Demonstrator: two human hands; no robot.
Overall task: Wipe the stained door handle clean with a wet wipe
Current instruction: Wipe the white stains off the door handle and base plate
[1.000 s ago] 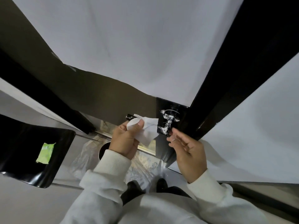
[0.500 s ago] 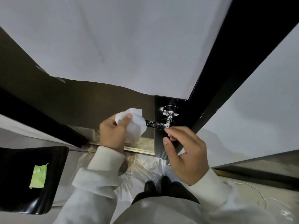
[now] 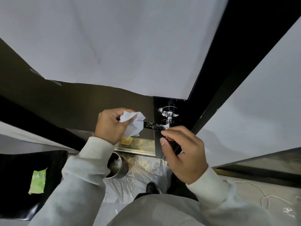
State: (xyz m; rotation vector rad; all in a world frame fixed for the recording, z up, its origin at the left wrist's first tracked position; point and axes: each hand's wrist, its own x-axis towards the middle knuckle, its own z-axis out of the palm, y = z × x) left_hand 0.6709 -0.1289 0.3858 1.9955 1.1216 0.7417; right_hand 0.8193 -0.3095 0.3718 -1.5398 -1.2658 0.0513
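From the head camera, looking down, the black door handle (image 3: pixel 154 125) sits near the middle of the picture. It is a bar that sticks out to the side, toward 9 o'clock, from a round base on a dark plate (image 3: pixel 169 105). White smears cover the bar and the round base.

The left hand (image 3: pixel 110 123) is at 9 o'clock from the handle. Its fingers are curled tight around a crumpled white wet wipe (image 3: pixel 133 123). The wipe is bunched over the free end of the bar and touches it.

The right hand (image 3: pixel 182 152) is at 5 o'clock from the handle, just under it. Its fingers are bent, and the fingertips (image 3: pixel 164 132) are right by the bar's underside. I cannot tell if this hand is gripping something or is just curled. Both arms wear pale sleeves.

At 8 o'clock in the picture, a green packet (image 3: pixel 37 181) lies on a shiny black table (image 3: pixel 14 185). Below the left wrist, at 6 o'clock from it, stands a round metal bin (image 3: pixel 118 167). Clear plastic sheet (image 3: pixel 143 176) is spread on the floor beside it. At 4 o'clock, far from the hands, a thin white cord (image 3: pixel 260 193) loops on the floor.
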